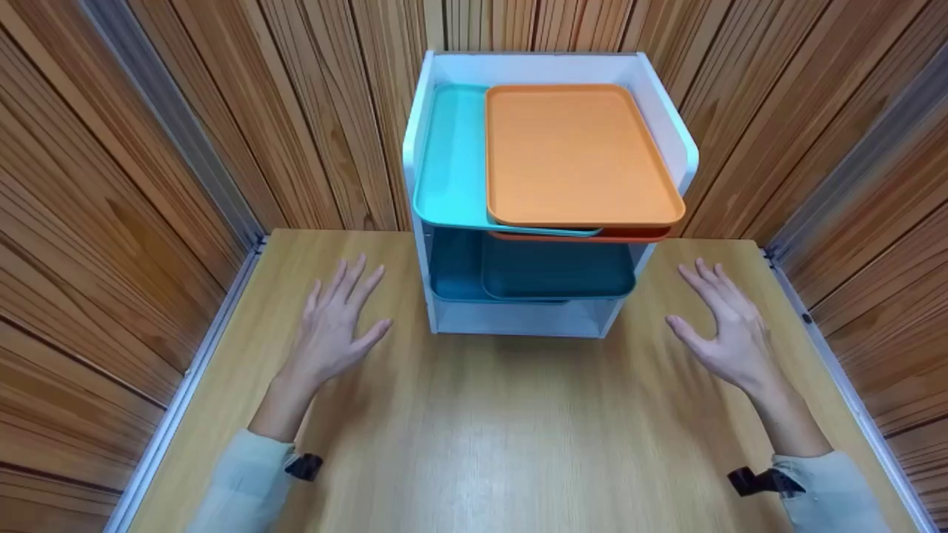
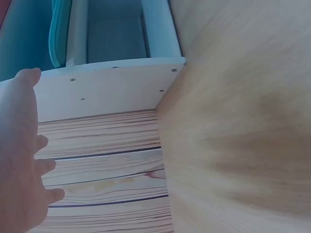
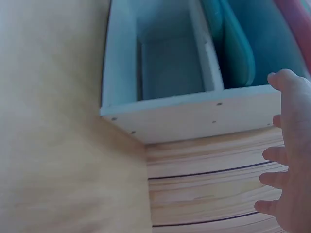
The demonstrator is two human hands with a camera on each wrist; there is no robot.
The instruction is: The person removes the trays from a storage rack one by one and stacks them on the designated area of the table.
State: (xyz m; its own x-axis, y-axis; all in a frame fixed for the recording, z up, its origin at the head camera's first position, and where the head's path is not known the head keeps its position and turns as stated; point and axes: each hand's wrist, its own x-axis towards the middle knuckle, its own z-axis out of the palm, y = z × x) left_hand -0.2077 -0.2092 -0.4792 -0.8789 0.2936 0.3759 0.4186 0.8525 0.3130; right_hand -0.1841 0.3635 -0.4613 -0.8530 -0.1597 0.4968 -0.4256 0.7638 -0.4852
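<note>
A white shelf unit stands at the back of the table. On its top level an orange tray overlaps a turquoise tray, and a red-orange tray edge shows beneath. The level below holds dark teal trays, one overlapping another. My left hand hovers left of the shelf with fingers spread, holding nothing. To the right of the shelf, my right hand is likewise spread and holds nothing. Both wrist views show the shelf's white side panel near each hand, apart from the fingers in the head view.
The wooden table spreads in front of the shelf. Wood-grain walls enclose it at the left, right and back. Metal rails run along the table's side edges.
</note>
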